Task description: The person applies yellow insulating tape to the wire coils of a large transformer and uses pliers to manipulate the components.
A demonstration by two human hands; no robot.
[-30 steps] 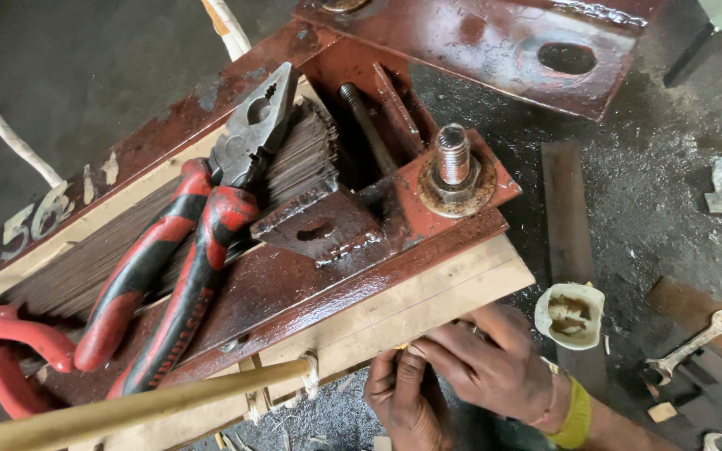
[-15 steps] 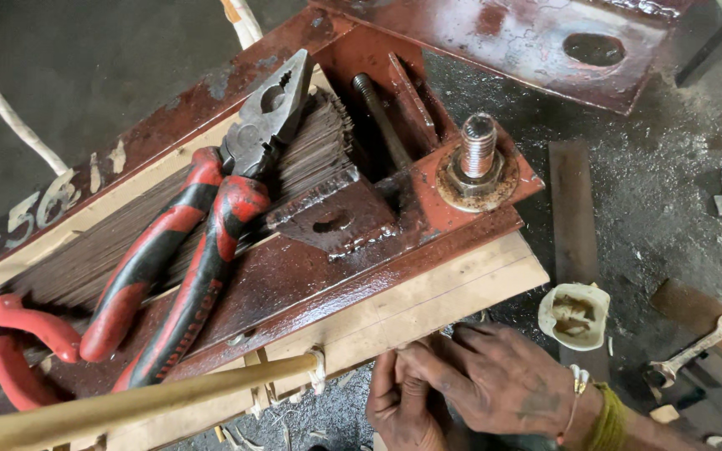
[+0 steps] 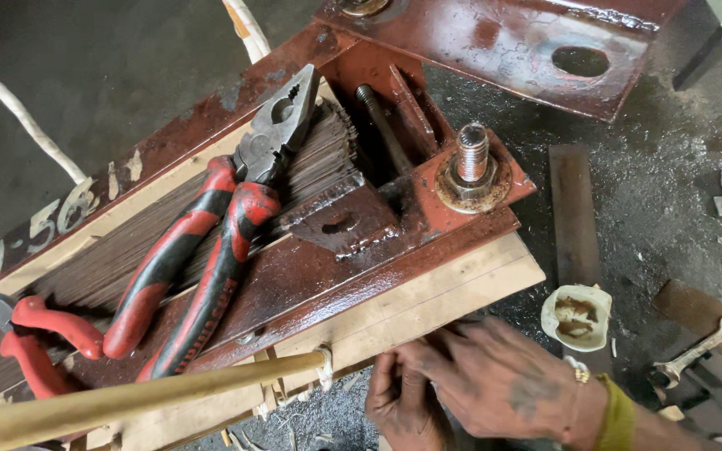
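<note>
Head view — pliers (image 3: 211,250) nose up-right

One view only, head-worn camera. Looks steeply down and slightly forward, close in. Red steel frame (image 3: 394,242) with pliers (image 3: 211,250) fills the left and centre; dark floor (image 3: 662,209) at right. Both hands enter at the bottom edge, right hand (image 3: 503,384) over left hand (image 3: 399,405).
</note>
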